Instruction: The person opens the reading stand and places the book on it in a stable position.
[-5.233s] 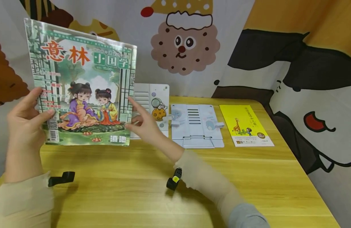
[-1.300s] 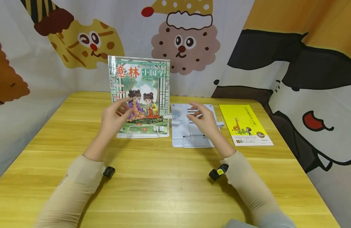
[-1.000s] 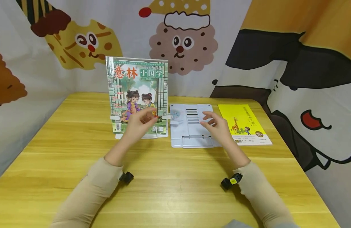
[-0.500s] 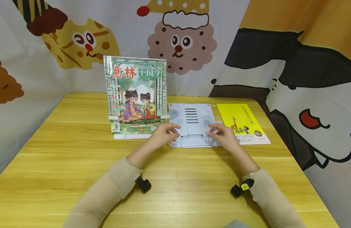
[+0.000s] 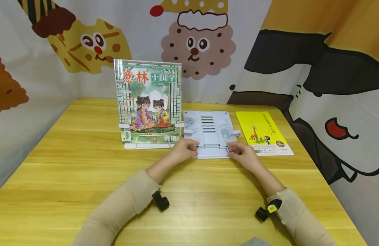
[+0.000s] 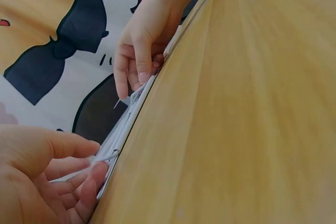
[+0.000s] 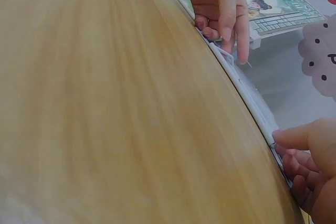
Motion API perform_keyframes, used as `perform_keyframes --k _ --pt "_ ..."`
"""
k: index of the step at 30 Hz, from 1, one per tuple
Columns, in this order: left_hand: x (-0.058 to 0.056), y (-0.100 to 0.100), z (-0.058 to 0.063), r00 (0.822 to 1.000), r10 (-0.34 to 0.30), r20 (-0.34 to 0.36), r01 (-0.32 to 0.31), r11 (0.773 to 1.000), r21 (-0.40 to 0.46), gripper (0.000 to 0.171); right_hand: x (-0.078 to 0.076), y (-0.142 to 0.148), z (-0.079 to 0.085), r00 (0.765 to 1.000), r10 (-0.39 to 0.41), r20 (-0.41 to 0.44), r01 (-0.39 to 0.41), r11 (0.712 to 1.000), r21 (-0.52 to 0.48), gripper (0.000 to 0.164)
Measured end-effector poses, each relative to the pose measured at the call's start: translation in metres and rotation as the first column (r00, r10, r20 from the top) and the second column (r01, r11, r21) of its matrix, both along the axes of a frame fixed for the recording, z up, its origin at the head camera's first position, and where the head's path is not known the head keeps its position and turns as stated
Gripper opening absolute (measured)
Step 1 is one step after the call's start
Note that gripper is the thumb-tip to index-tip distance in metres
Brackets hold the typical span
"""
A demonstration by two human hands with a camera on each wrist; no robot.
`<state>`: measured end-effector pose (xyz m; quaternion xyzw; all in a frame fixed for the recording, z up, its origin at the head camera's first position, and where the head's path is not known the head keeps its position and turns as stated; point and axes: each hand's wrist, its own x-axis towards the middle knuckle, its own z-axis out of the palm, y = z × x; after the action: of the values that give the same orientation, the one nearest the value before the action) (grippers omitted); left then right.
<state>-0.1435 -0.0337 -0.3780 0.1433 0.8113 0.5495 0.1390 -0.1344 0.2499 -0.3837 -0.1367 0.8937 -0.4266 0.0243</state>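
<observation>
A pale blue book stand (image 5: 209, 136) with slots and side clips lies flat on the table, its wire page holder (image 5: 212, 147) near the front edge. My left hand (image 5: 180, 151) pinches the wire's left end between thumb and fingers. At the right end, my right hand (image 5: 245, 155) has thumb and curled fingers on the wire and stand edge; exactly how they meet is partly hidden. To the left a green magazine (image 5: 149, 109) stands upright on another white stand (image 5: 143, 147), held by side clips and a wire. In the left wrist view, both hands meet the stand's edge (image 6: 126, 129).
A yellow booklet (image 5: 263, 131) lies right of the stand, partly behind my right hand. The wooden table (image 5: 189, 198) reaches back to a cartoon-printed curtain (image 5: 146, 30). Black wrist cameras (image 5: 161, 201) jut from both sleeves.
Earlier both hands held the magazine; now it stands on the left stand, released. My hands have moved right and down to the front of the blue stand and taken its wire ends.
</observation>
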Motion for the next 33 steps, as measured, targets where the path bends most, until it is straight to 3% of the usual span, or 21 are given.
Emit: perform_keyframes --k 7,14,23,28,33 --pt "-0.0021 0.0072 -0.0015 0.998 0.064 -0.003 -0.064 0.996 -0.064 0.036 -0.0012 -0.0018 0.001 0.998 -0.026 0.05 0.024 0.999 0.04 0.033" --pt "-0.0012 0.0082 -0.0004 0.993 0.117 0.022 -0.114 0.988 -0.1 0.035 -0.0009 -0.0049 0.0002 0.988 -0.046 0.147 0.05 0.998 -0.027 0.033" --pt "-0.0008 0.0054 -0.0018 0.999 0.017 -0.042 -0.017 1.0 0.007 0.034 0.0015 -0.0022 0.0043 0.979 -0.006 0.205 0.03 0.993 -0.115 0.033" --pt "-0.0002 0.0054 -0.0009 1.0 -0.018 0.0 0.018 0.998 0.066 0.037 0.002 0.0 0.0054 0.974 0.033 0.226 0.004 0.987 -0.164 0.035" --pt "-0.0012 0.0087 -0.0014 0.999 -0.002 0.051 -0.002 0.996 0.085 0.041 0.0022 0.0013 0.0072 0.975 0.062 0.213 -0.022 0.982 -0.185 0.037"
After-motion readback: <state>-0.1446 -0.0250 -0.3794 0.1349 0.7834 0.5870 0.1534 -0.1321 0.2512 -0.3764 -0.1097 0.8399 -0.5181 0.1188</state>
